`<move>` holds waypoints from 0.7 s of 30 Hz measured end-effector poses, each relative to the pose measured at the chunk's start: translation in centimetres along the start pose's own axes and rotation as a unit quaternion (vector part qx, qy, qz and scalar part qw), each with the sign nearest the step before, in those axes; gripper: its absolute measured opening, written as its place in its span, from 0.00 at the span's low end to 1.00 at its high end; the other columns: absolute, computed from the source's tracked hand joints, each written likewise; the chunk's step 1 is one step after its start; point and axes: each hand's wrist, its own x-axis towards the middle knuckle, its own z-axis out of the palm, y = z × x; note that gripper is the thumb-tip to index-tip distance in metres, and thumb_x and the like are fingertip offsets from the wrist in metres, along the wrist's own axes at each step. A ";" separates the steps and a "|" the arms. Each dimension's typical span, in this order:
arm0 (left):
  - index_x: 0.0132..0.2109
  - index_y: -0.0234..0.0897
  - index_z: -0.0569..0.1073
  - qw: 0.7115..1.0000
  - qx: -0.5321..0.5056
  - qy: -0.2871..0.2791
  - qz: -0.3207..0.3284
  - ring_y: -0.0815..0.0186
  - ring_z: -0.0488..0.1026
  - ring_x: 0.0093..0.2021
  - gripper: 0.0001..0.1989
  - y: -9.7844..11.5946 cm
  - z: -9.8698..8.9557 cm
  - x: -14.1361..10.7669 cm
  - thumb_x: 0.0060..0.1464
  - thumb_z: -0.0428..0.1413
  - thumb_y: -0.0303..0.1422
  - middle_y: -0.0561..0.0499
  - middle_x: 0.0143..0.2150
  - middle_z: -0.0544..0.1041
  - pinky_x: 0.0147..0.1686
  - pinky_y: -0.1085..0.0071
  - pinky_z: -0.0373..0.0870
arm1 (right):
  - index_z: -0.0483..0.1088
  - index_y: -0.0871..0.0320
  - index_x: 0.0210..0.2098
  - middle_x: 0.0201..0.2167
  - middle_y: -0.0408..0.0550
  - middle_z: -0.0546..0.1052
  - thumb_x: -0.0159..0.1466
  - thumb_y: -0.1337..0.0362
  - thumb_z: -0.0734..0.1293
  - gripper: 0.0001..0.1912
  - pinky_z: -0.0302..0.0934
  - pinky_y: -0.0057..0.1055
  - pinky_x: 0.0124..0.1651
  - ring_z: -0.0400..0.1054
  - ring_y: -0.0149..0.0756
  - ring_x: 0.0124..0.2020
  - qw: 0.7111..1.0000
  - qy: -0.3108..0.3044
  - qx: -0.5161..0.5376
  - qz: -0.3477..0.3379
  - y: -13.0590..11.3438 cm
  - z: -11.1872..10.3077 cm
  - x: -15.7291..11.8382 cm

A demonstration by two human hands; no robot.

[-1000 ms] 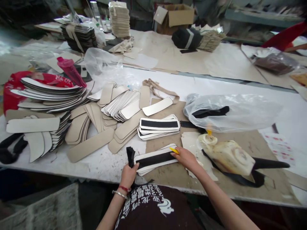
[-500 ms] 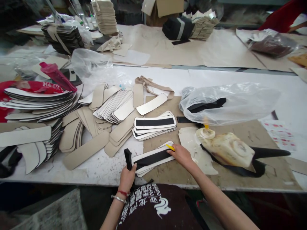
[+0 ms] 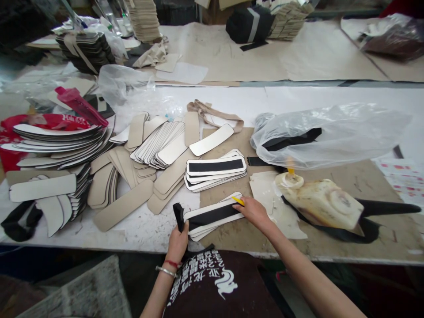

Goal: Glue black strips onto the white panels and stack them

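Note:
Near the table's front edge lies a small pile of white strip-shaped panels, rounded at the ends. A black fabric strip runs along the top panel. My left hand pinches this strip at the panel's left end, and a loose black length sticks up above the fist. At the right end, my right hand is closed round a small yellow tool and rests on the strip's end. Only the tool's tip shows, so its kind is unclear. Just behind sits another pile of white panels with a black strip on top.
Many beige panels and a fanned white stack spread to the left. On the right are a stained plastic container with a yellow piece in its mouth, black strips and a clear plastic bag. Brown cardboard covers the table there.
The view has tilted and shifted slightly, so the table things sit a little higher. Both hands keep nearly the same places on the panel and strip.

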 end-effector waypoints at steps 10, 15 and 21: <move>0.38 0.34 0.68 0.996 -0.003 0.082 0.044 0.69 0.65 0.25 0.22 -0.3 0.2 -0.1 0.36 0.58 0.43 0.56 0.24 0.67 0.28 0.72 0.62 | 0.67 0.57 0.33 0.34 0.50 0.73 0.57 0.52 0.59 0.15 0.53 0.29 0.32 0.66 0.41 0.38 1.000 -0.002 -0.003 -0.005 -0.1 -0.2 0.1; 0.38 0.35 0.69 0.994 0.014 0.084 0.071 0.66 0.67 0.31 0.17 0.2 0.6 0.3 0.39 0.55 0.39 0.52 0.30 0.70 0.32 0.71 0.62 | 0.67 0.56 0.33 0.35 0.50 0.73 0.58 0.52 0.59 0.14 0.53 0.28 0.32 0.66 0.40 0.38 1.000 -0.003 -0.009 -0.011 -0.2 -0.5 0.0; 0.40 0.34 0.69 0.994 0.012 0.080 0.067 0.67 0.67 0.30 0.17 -0.6 0.8 1.2 0.41 0.54 0.37 0.52 0.30 0.72 0.31 0.72 0.62 | 0.67 0.57 0.33 0.35 0.49 0.73 0.58 0.53 0.60 0.14 0.53 0.28 0.32 0.66 0.39 0.38 1.000 -0.003 -0.004 -0.011 -0.2 -0.3 0.2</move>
